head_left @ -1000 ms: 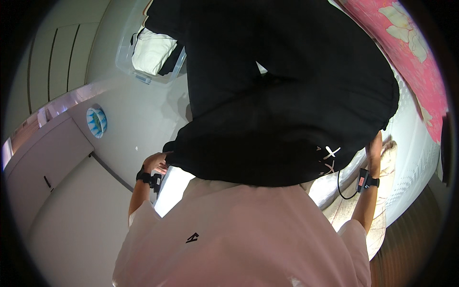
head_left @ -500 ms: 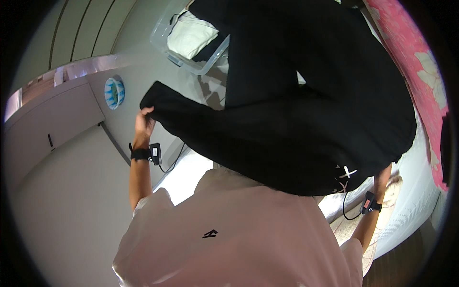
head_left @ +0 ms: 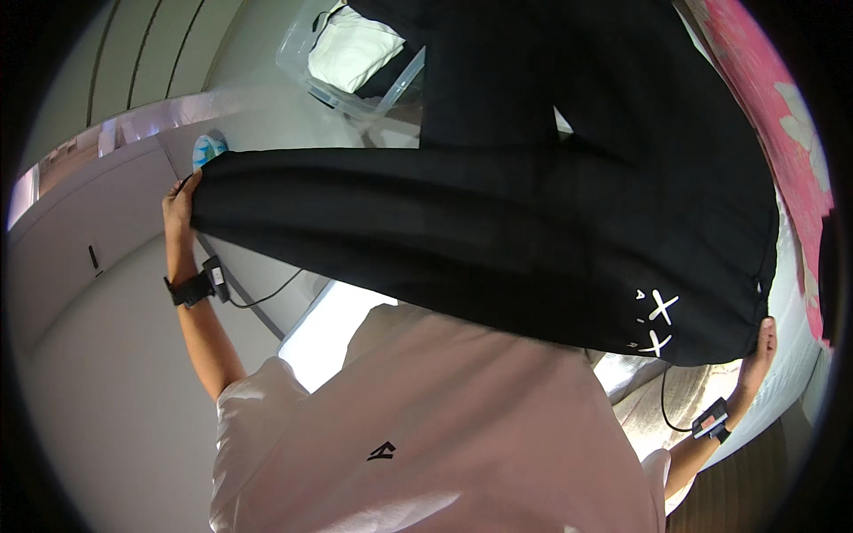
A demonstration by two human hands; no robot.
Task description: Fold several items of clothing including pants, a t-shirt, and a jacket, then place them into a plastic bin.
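A pair of black trousers (head_left: 498, 240) with white printed marks spreads across the view in front of my chest. My left hand (head_left: 180, 200) is closed on the end of the leg that reaches left. At the right, my right hand (head_left: 761, 351) grips the broad end's near corner, beside the printed marks; some of its fingers are hidden by the cloth. The near leg is drawn nearly straight between both hands. The rest of the trousers extends away from me toward the top, with a small gap between folds near the middle.
Beyond the trousers stands a clear plastic bin (head_left: 355, 107) holding a folded white cloth (head_left: 354, 49) and dark cloth. A pink flowered cloth (head_left: 764, 80) lies along the right. A pale cabinet (head_left: 98, 222) and a blue-and-white round object (head_left: 209, 147) are at the left.
My left hand has moved left and slightly up, pulling the trouser leg out straighter. My right hand has shifted right and slightly down with its corner. The printed marks show more fully.
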